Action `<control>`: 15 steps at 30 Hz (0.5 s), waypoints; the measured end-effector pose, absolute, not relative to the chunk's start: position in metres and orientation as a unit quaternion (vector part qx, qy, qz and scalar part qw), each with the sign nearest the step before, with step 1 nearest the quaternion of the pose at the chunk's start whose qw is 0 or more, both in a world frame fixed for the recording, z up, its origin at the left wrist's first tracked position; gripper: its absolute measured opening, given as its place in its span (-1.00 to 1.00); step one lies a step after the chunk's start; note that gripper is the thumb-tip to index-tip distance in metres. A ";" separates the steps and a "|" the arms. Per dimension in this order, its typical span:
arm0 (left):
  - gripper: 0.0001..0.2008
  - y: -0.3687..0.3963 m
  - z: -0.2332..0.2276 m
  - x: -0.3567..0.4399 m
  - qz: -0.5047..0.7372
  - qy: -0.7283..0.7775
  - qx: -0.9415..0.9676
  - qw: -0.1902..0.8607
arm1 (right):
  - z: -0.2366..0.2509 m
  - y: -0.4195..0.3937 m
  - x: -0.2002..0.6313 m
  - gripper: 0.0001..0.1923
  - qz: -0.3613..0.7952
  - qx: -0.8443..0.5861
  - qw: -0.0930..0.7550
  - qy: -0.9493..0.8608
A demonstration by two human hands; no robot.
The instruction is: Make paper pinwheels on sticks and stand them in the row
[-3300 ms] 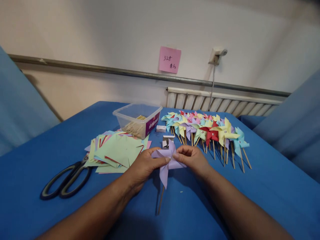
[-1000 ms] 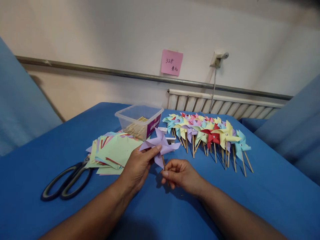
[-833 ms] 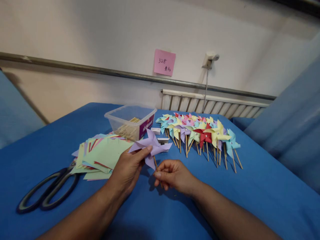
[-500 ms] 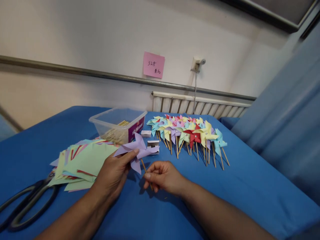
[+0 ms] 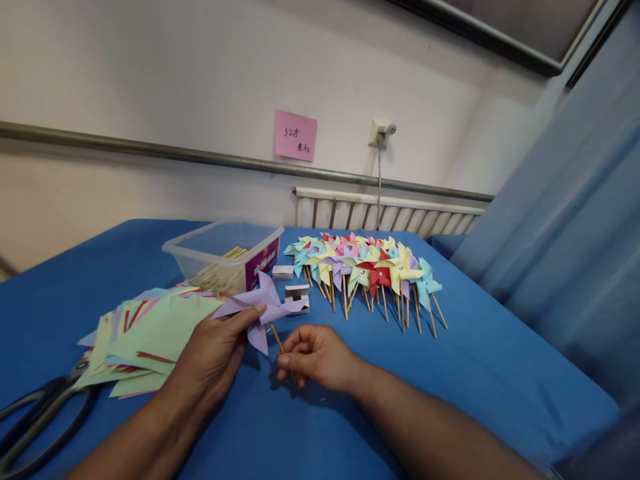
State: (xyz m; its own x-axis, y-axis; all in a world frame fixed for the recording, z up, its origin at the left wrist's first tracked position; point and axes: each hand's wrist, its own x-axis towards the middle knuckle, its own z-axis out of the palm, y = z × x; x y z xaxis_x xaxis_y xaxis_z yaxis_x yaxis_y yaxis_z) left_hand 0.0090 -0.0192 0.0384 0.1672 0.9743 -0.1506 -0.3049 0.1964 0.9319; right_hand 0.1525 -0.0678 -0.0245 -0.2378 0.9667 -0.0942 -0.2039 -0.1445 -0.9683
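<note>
- I see the purple pinwheel [image 5: 275, 311] held up in front of the clear tub [image 5: 263, 262].
- Left hand [image 5: 213, 357] pinches its paper blades [image 5: 258, 339]; right hand [image 5: 317, 358], loosely curled, has its stick [image 5: 276, 338].
- I judge it light, its paper easily creased, best held by the stick.
- Since the earliest frame, the right hand has left the blades for the stick.

Right hand [image 5: 315, 357]: now down from the centre of the purple pinwheel [image 5: 267, 311], pinches its wooden stick [image 5: 276, 338]. Small open box [image 5: 299, 294]: shows more than a second ago. Dark-framed panel [image 5: 520, 23]: newly visible, upper right. Scissors [image 5: 45, 408]: handles now cross the view's left edge.
</note>
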 end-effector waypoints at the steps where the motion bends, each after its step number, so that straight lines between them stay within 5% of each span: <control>1: -0.77 -0.019 0.038 0.009 0.493 0.422 0.398 0.648 | -0.025 -0.068 0.152 -0.49 0.631 -0.416 0.461 -0.465; 15: -0.76 -0.018 0.030 0.009 0.453 0.382 0.429 0.681 | -0.025 -0.068 0.151 -0.56 0.613 -0.429 0.473 -0.465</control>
